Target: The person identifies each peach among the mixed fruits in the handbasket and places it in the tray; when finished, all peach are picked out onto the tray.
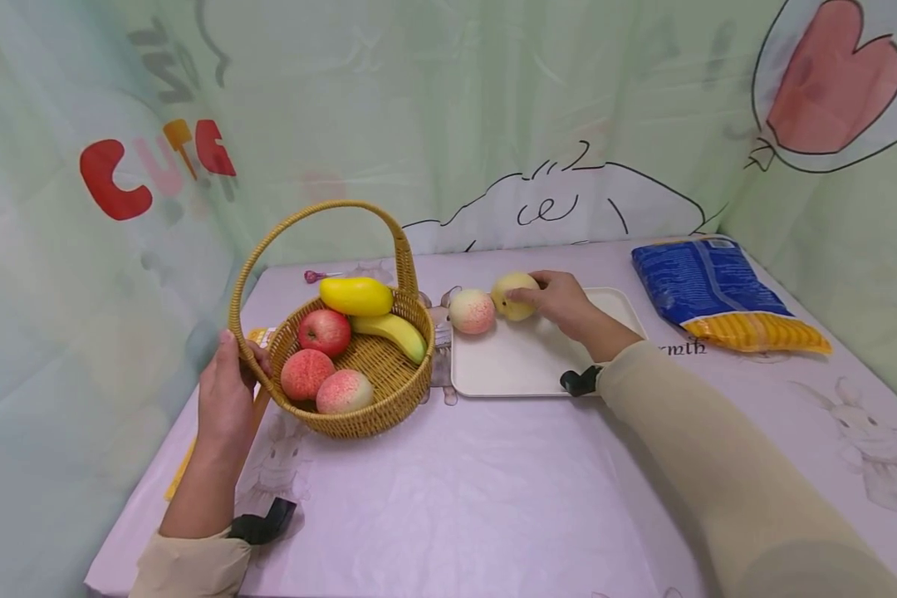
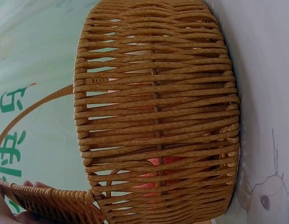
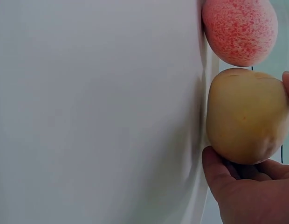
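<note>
My left hand (image 1: 226,390) grips the wicker basket (image 1: 389,397) at the base of its handle, on the left side. Inside the basket lie a red apple (image 1: 325,332), two pink peaches (image 1: 345,391), a banana (image 1: 394,334) and a yellow mango-like fruit (image 1: 356,296). Over the far side of a white tray (image 1: 508,370), my right hand (image 1: 566,306) holds a pale yellow round fruit (image 3: 247,119) between thumb and fingers. Just left of that fruit, a pink-and-cream peach (image 1: 472,311) sits at the tray's far left corner.
Right of the tray lies a blue and yellow plastic packet (image 1: 718,286). A yellow strip-like item (image 1: 183,465) is partly hidden behind my left forearm. Behind the basket is a small purple-tipped object (image 1: 316,276). Printed curtains (image 1: 493,108) stand around the table (image 1: 448,515).
</note>
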`<state>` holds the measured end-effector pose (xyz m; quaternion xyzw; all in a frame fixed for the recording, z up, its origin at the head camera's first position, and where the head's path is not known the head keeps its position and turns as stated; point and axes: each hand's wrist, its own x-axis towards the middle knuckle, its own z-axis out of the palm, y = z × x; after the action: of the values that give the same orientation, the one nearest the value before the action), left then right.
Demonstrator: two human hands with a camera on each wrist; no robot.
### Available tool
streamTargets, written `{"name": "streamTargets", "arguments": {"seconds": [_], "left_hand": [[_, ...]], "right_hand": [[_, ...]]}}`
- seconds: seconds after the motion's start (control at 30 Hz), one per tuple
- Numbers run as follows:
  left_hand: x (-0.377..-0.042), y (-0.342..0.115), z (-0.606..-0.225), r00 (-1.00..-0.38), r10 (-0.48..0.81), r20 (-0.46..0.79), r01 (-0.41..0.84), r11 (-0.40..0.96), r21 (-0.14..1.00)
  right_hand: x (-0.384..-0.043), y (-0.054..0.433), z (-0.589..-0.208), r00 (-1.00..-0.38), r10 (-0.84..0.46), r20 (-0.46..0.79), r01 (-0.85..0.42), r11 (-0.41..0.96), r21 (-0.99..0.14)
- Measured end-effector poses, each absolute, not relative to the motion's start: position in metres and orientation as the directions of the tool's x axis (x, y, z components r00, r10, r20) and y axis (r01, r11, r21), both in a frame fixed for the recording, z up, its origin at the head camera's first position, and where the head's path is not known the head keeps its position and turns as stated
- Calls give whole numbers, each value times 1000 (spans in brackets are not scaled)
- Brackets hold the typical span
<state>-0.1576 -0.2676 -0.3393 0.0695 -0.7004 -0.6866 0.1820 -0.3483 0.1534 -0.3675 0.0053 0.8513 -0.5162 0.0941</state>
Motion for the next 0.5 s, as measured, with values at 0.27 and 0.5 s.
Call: {"name": "streamTargets", "arguments": {"seconds": [0.27, 0.5], "left_hand": [[-157, -267, -338, -924, -348, 159, 148, 59, 987], [-158, -266, -338, -919, -360, 160, 149, 58, 987]], "right_hand": [[-349, 155, -366, -976, -109, -189, 105, 523, -846], [-350, 158, -365, -972, -126, -196, 88, 581, -809]]}}
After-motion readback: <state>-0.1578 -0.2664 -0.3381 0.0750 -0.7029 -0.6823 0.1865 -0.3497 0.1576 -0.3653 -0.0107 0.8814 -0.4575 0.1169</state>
